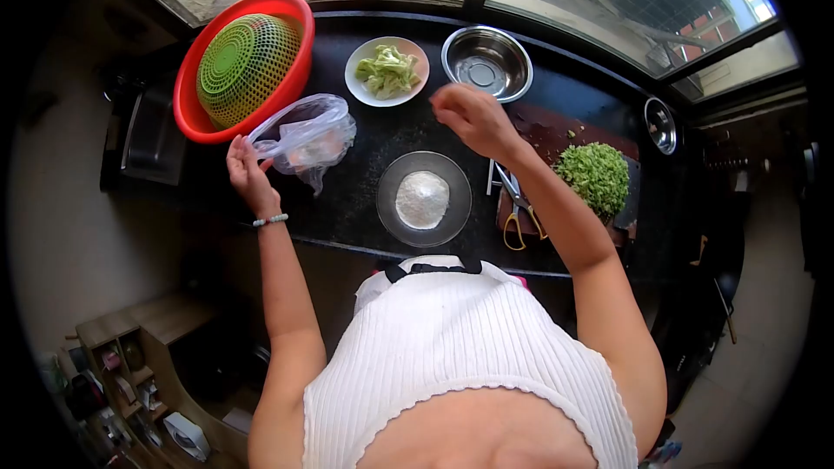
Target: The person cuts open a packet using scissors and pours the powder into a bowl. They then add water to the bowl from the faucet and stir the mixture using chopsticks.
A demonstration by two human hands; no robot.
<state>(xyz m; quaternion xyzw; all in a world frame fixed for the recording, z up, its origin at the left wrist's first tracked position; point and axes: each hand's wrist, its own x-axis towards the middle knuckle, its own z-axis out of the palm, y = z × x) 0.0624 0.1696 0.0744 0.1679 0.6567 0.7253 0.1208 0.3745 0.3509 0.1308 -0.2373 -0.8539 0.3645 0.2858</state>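
Though see-through, bag [320,141] beside basin [304,52]

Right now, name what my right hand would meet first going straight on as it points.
Most likely the white plate of pale green pieces, just beyond the right hand. Depth is unclear; the hand seems raised, so it may pass over.

The desk [347,200] is black, smooth and glossy; the bowl [486,64] shiny metal. The basin [302,52] and green colander [249,66] look plastic, the bag [313,141] thin, crinkled clear plastic. The top [460,330] is ribbed cloth.
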